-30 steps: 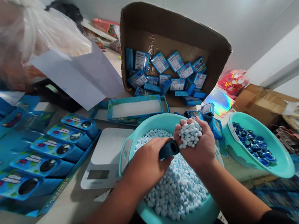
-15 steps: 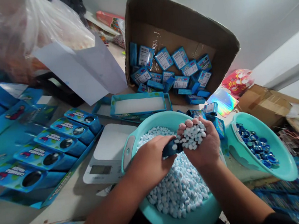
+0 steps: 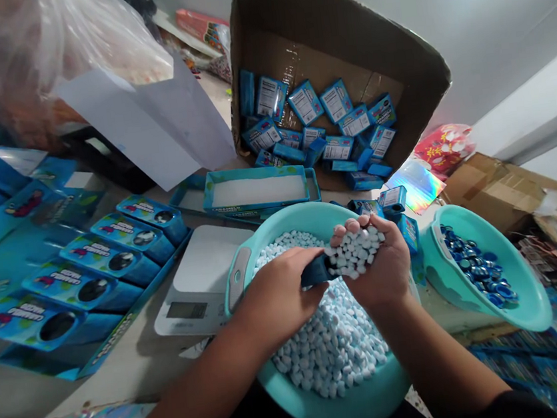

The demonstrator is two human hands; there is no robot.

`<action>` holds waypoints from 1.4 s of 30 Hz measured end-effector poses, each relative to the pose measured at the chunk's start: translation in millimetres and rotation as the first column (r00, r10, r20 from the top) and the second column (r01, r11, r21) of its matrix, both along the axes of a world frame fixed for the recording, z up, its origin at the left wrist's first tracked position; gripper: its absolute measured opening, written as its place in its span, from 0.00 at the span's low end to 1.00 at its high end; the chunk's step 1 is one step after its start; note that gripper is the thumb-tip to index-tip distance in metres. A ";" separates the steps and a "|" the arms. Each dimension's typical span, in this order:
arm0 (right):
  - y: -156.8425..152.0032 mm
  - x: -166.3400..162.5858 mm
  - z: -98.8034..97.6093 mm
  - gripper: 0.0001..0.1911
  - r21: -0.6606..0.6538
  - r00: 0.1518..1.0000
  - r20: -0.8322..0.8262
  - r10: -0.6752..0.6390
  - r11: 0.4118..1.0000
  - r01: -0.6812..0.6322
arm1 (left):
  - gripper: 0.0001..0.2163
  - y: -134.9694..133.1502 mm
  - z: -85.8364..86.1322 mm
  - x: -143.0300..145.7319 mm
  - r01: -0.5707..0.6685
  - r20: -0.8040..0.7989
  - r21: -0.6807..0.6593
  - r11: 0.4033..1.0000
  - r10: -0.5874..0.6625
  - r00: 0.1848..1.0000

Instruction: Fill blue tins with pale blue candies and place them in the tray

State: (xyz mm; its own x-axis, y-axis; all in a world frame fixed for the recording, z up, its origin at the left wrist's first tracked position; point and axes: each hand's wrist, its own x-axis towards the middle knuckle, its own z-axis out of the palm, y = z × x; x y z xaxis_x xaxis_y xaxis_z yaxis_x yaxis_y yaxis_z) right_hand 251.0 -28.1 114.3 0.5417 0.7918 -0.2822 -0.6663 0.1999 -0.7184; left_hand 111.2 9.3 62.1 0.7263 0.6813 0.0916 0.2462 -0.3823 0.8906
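Note:
My left hand (image 3: pixel 283 292) is closed around a small dark blue box (image 3: pixel 314 272), its near end turned toward my other palm. In my cupped right hand (image 3: pixel 385 274) lies a heap of pale blue-white candies (image 3: pixel 356 252), touching the mouth of the box. My right fingers curl up around the heap. Both hands are over a turquoise basin (image 3: pixel 327 417) filled with the same loose candies (image 3: pixel 329 347). My left fingertips and much of the box are hidden behind the hand.
Left of the basin sits a white digital scale (image 3: pixel 209 264), with blue cartons (image 3: pixel 79 285) in a tray beyond it. A cardboard box (image 3: pixel 339 34) of small blue boxes stands behind. To the right is another turquoise basin (image 3: pixel 529 288) with blue lids (image 3: pixel 479 266).
The candies in my right palm now sit closer against the box mouth, and a loose candy at the opening no longer shows separately. The view has shifted slightly; both hands keep their holds.

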 end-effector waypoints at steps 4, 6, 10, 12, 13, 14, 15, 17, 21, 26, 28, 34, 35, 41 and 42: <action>-0.3 -1.7 -2.9 0.09 0.044 0.997 0.065 0.028 0.999 -0.031 | 0.20 0.4 0.1 -0.7 0.000 0.039 -0.004 1.000 0.000 0.999; -0.1 -1.1 -4.2 0.09 0.056 0.997 0.071 0.027 0.998 -0.031 | 0.21 0.1 0.1 -1.1 0.012 0.058 -0.003 1.000 -0.012 0.998; -0.5 1.1 -4.4 0.09 0.053 0.998 0.065 0.025 0.998 -0.028 | 0.25 0.2 2.2 -0.9 0.023 0.035 -0.013 1.000 -0.023 0.999; -1.0 1.2 -3.4 0.10 0.065 0.995 0.092 0.023 0.997 -0.029 | 0.27 0.7 3.9 -0.1 0.034 0.035 -0.021 0.999 -0.034 0.999; -1.2 0.9 -2.7 0.10 0.077 0.993 0.113 0.019 0.997 -0.028 | 0.26 0.9 4.5 0.4 0.043 0.035 -0.019 0.999 -0.043 0.998; -1.4 0.4 -2.1 0.11 0.091 0.991 0.134 0.013 0.996 -0.025 | 0.26 1.1 4.9 0.9 0.053 0.034 -0.014 0.999 -0.052 0.998; -1.5 -0.2 -1.5 0.11 0.103 0.988 0.154 0.003 0.995 -0.019 | 0.25 1.2 4.8 1.3 0.058 0.030 -0.007 0.998 -0.058 0.998; -1.8 -1.5 -0.6 0.12 0.113 0.984 0.179 -0.009 0.994 -0.011 | 0.24 1.2 3.5 1.9 0.049 0.024 -0.003 0.999 -0.049 0.999; -2.7 -3.0 0.4 0.12 0.095 0.984 0.179 0.028 0.994 -0.045 | 0.24 0.3 -0.6 1.5 -0.005 0.065 -0.038 0.999 0.008 0.998; -4.3 -4.8 3.2 0.12 0.106 0.980 0.184 0.077 0.989 -0.098 | 0.23 -0.9 -0.7 1.2 -0.007 0.122 -0.029 1.000 0.010 0.992; -4.5 -5.9 4.6 0.12 0.107 0.974 0.212 0.082 0.989 -0.107 | 0.22 -1.2 0.1 1.8 -0.003 0.115 -0.025 1.000 0.006 0.993; -3.9 -7.7 6.1 0.13 0.131 0.965 0.254 0.071 0.986 -0.107 | 0.23 -1.7 1.1 3.2 0.023 0.076 -0.032 0.999 -0.020 0.997; -4.0 -7.8 6.1 0.13 0.135 0.965 0.253 0.070 0.985 -0.107 | 0.23 -1.9 1.3 3.3 0.023 0.076 -0.031 0.999 -0.021 0.997; -4.5 -8.8 4.8 0.13 0.136 0.939 0.341 0.053 0.985 -0.105 | 0.23 -2.2 1.6 3.7 0.022 0.085 -0.016 1.000 -0.021 0.996; -4.7 -8.7 4.3 0.13 0.135 0.935 0.351 0.054 0.985 -0.108 | 0.23 -2.1 1.4 3.7 0.021 0.087 -0.014 1.000 -0.020 0.996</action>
